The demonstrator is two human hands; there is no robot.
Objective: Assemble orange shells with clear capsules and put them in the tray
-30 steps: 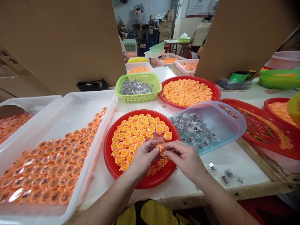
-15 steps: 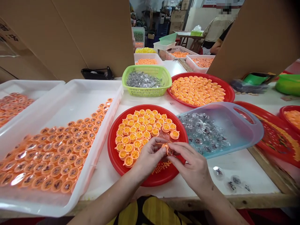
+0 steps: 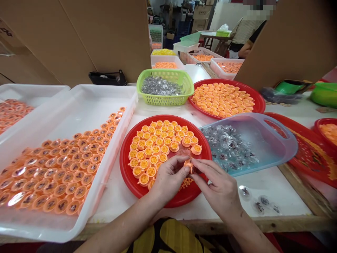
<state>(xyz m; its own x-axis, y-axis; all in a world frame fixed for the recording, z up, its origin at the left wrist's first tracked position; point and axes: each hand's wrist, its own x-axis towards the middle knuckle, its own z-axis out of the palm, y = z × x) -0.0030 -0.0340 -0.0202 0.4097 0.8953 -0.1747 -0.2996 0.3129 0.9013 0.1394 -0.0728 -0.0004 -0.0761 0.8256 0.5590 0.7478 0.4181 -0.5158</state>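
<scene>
My left hand (image 3: 170, 177) and my right hand (image 3: 217, 186) meet over a red plastic plate (image 3: 123, 165), pinching a small orange plastic cup (image 3: 189, 167) between their fingertips. Packed on the plate are several yellow-filled orange cups (image 3: 155, 151). Loose orange beads (image 3: 186, 182) lie just below my fingers. To the right, a translucent blue tray (image 3: 265, 140) holds clear capsules (image 3: 226, 146), close to my right hand. A white plastic tray (image 3: 113, 165) to my left is full of capped orange cups (image 3: 60, 179).
A green basket (image 3: 164, 88) holds clear capsules. Behind it, a red plate (image 3: 259, 103) carries orange cups. Loose capsules (image 3: 259, 203) lie on the white table (image 3: 284, 189). Cardboard partitions (image 3: 79, 38) stand at both sides, and a person's arm (image 3: 244, 51) shows at the far back.
The view has shifted slightly, moving the scene right and up. Both hands still pinch the orange cup, now slightly further right over the plate.
</scene>
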